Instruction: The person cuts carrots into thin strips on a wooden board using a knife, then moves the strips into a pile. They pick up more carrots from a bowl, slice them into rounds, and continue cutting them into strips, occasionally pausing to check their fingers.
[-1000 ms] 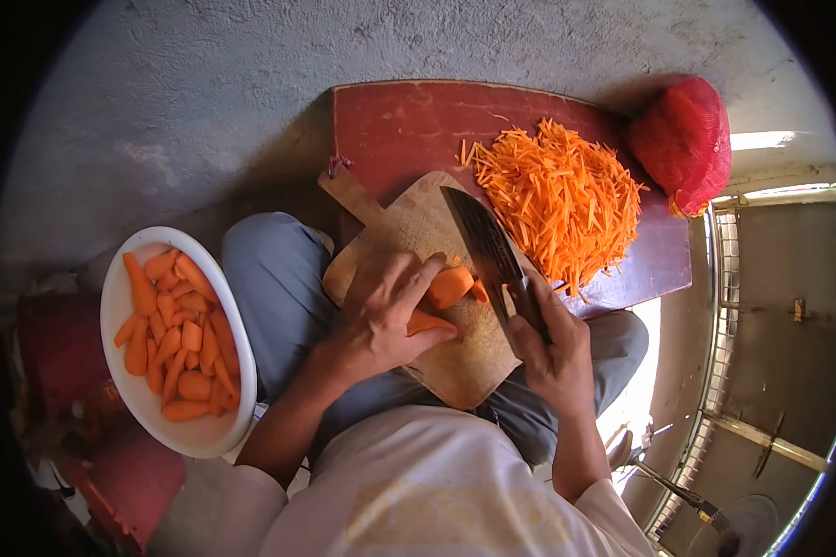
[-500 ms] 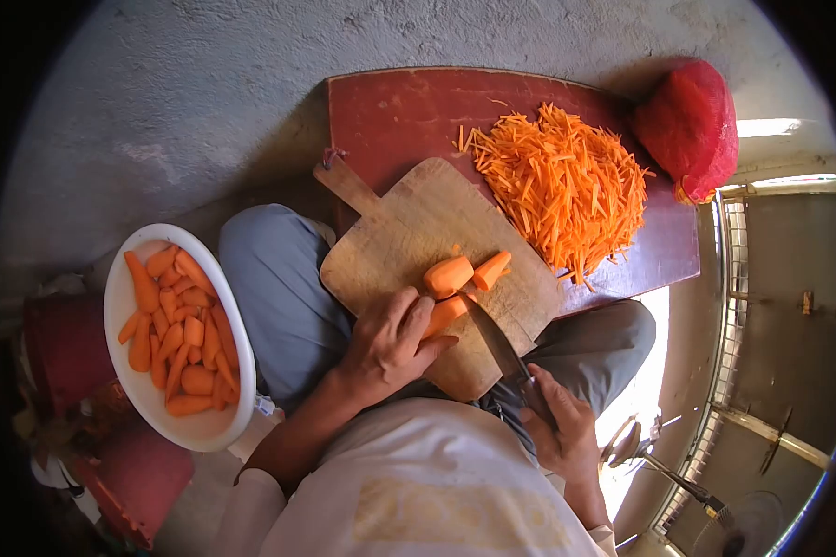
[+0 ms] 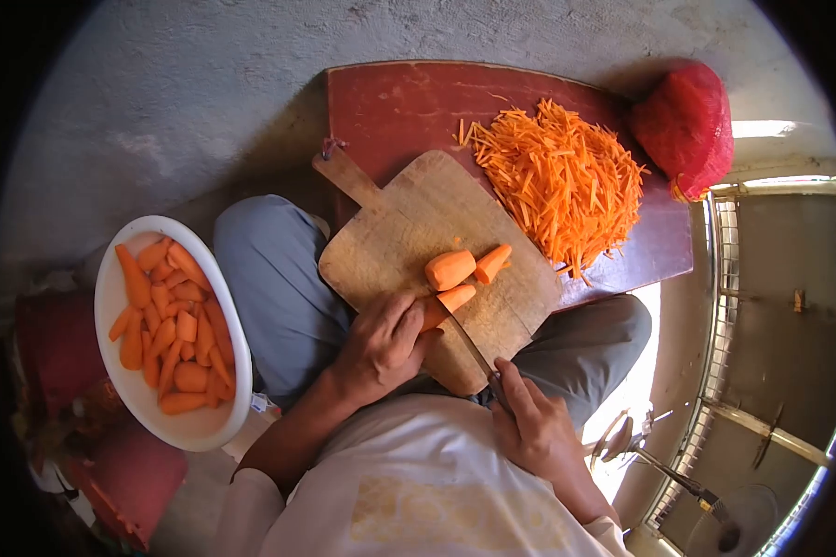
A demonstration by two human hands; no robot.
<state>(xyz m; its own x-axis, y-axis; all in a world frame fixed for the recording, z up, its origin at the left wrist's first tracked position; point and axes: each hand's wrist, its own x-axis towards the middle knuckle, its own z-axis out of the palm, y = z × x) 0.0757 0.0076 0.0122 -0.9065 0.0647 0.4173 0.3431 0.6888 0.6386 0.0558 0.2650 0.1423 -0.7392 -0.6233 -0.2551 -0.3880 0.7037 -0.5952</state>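
A wooden cutting board (image 3: 390,243) with a handle lies across my lap and the table edge. My left hand (image 3: 381,343) is closed around a carrot (image 3: 432,314) near the board's lower edge. In my right hand (image 3: 529,418) is the handle of a knife (image 3: 471,342). Its blade stands on edge against that carrot, and a carrot piece (image 3: 456,297) lies on the far side of the blade. Just beyond sit a thick carrot chunk (image 3: 450,269) and a smaller cut piece (image 3: 493,264). Part of the held carrot is hidden by my fingers.
A heap of carrot sticks (image 3: 567,186) covers part of the red table (image 3: 390,102). At its right end rests a red mesh bag (image 3: 685,130). To my left stands a white basin (image 3: 241,371) full of peeled carrots. A fan (image 3: 729,529) is at lower right.
The knife has come back toward me and left, its blade now upright against the held carrot. My right hand has moved left with it. The view has shifted slightly.
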